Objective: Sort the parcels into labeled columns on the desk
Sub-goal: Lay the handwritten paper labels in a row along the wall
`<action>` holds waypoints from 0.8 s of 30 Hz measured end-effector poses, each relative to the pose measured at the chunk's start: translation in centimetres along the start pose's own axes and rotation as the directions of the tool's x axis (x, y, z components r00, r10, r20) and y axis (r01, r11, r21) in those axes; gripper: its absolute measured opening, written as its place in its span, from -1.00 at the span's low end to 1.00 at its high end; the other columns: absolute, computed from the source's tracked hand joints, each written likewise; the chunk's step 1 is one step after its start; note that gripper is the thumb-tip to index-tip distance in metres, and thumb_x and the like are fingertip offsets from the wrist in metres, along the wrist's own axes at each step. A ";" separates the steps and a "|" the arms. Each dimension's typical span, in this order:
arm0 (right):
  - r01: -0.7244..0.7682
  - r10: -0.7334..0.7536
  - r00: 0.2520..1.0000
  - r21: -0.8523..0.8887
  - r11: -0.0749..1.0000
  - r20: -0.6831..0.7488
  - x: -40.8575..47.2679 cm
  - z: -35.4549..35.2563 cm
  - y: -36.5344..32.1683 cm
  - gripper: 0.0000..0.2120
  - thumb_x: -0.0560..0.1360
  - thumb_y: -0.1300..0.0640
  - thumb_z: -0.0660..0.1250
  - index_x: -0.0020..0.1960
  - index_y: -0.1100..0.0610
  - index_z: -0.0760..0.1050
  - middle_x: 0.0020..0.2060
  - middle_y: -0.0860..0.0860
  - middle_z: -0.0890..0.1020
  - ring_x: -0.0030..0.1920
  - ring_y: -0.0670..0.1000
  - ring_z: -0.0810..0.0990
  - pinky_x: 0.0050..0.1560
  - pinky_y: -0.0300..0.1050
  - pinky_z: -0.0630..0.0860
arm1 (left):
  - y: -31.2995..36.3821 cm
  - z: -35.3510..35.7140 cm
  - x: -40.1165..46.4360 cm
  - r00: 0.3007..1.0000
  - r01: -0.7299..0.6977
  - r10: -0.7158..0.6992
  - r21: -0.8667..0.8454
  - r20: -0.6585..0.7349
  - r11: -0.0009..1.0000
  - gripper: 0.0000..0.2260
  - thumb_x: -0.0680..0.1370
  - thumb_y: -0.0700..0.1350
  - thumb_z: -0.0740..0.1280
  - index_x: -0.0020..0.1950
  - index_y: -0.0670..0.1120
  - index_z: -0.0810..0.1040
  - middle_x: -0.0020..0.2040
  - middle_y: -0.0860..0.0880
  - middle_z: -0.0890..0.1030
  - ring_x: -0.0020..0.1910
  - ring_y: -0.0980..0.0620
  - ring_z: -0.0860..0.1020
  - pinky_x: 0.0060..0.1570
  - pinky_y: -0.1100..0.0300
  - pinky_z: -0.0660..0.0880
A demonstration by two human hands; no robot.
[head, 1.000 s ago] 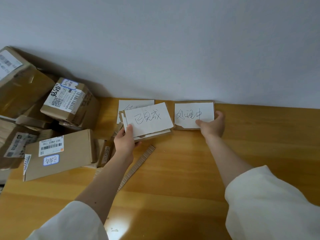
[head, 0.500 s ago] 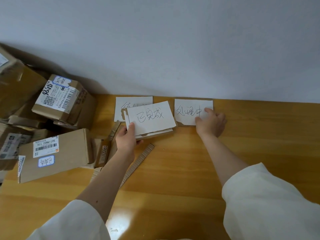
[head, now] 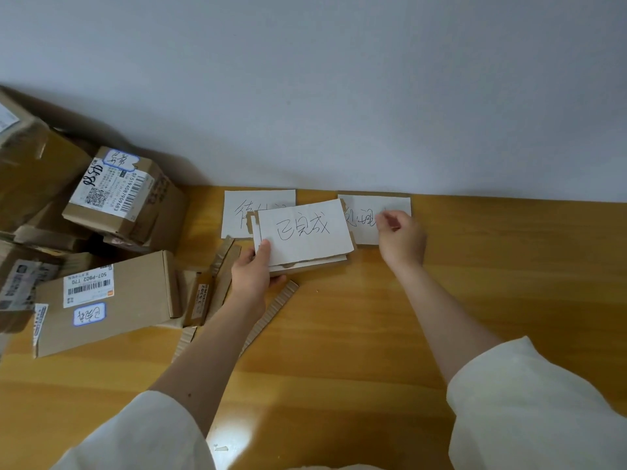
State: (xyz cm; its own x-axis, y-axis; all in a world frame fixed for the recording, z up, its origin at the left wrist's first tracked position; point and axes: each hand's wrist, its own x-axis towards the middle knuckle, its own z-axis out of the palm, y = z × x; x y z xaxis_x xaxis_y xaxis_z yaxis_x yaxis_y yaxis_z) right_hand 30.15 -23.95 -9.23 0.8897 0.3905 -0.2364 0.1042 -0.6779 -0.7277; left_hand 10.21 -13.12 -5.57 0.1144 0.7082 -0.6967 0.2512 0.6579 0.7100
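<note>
My left hand (head: pixel 252 278) grips the lower left corner of a small stack of label cards (head: pixel 305 235); the top card is white with handwriting. It partly covers a white label card (head: pixel 237 212) lying flat by the wall. A second label card (head: pixel 366 212) lies flat to the right by the wall. My right hand (head: pixel 400 239) hovers over its right half with fingers curled, holding nothing. Brown parcels sit at the left: a flat box (head: pixel 112 300) with a barcode sticker and a cube-shaped box (head: pixel 125 195) behind it.
More cardboard boxes (head: pixel 30 178) pile up at the far left against the wall. Torn cardboard strips (head: pixel 271 310) lie on the wooden desk (head: pixel 475 283) below my left hand. The grey wall runs along the desk's back edge.
My right hand has lifted off the right label card and drawn left with fingers curled. The stack in my left hand has shifted slightly toward the right card.
</note>
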 end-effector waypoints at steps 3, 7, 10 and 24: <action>-0.079 0.053 0.977 0.123 0.989 0.204 -1.1 -0.9 -0.8 -0.63 0.58 -0.17 0.25 0.01 0.12 0.62 -0.12 -0.10 0.63 -0.04 -0.04 0.60 -0.06 -0.16 0.52 | 0.0 0.4 -0.6 1.000 0.003 -0.003 -0.001 0.026 1.000 -0.76 0.62 0.01 0.26 0.21 -0.09 0.48 -0.03 -0.02 0.60 -0.08 0.01 0.60 -0.18 0.16 0.61; -0.244 0.149 0.921 0.235 0.941 0.359 -2.6 -2.0 -0.9 -0.63 0.50 -0.26 0.33 -0.01 0.03 0.64 -0.04 -0.05 0.69 0.01 -0.01 0.65 0.05 -0.07 0.62 | -0.3 1.0 -1.5 0.999 0.010 -0.010 0.000 0.050 1.000 -0.77 0.61 0.03 0.26 0.20 -0.07 0.48 -0.02 -0.01 0.61 -0.02 0.00 0.60 -0.08 0.13 0.60; -0.269 0.140 0.908 0.292 0.918 0.396 -3.8 -3.2 -0.6 -0.68 0.46 -0.17 0.43 0.04 0.05 0.62 -0.04 -0.02 0.68 -0.07 0.00 0.66 -0.14 -0.18 0.62 | -0.6 1.4 -2.2 0.998 0.020 -0.019 -0.003 0.066 1.000 -0.76 0.61 0.04 0.27 0.20 -0.05 0.48 0.01 -0.02 0.61 0.03 -0.02 0.60 -0.03 0.09 0.61; -0.304 0.157 0.926 0.432 0.849 0.344 -6.7 -8.4 3.2 -0.81 0.44 0.19 0.51 -0.02 0.05 0.56 -0.05 -0.04 0.68 -0.09 -0.06 0.64 -0.09 -0.18 0.61 | -2.4 4.5 -6.6 0.988 -0.034 0.032 0.011 0.154 0.999 -0.82 0.62 0.03 0.23 0.06 -0.05 0.51 -0.05 -0.03 0.58 -0.09 0.02 0.56 0.03 0.08 0.59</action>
State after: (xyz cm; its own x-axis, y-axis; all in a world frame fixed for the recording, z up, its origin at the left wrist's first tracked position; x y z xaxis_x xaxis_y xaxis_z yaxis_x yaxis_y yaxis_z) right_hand 28.24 -33.99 -4.57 0.6870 0.4695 -0.5547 -0.3742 -0.4258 -0.8238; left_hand 13.16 -20.49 -3.16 0.2691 0.6810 -0.6811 0.2579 0.6304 0.7322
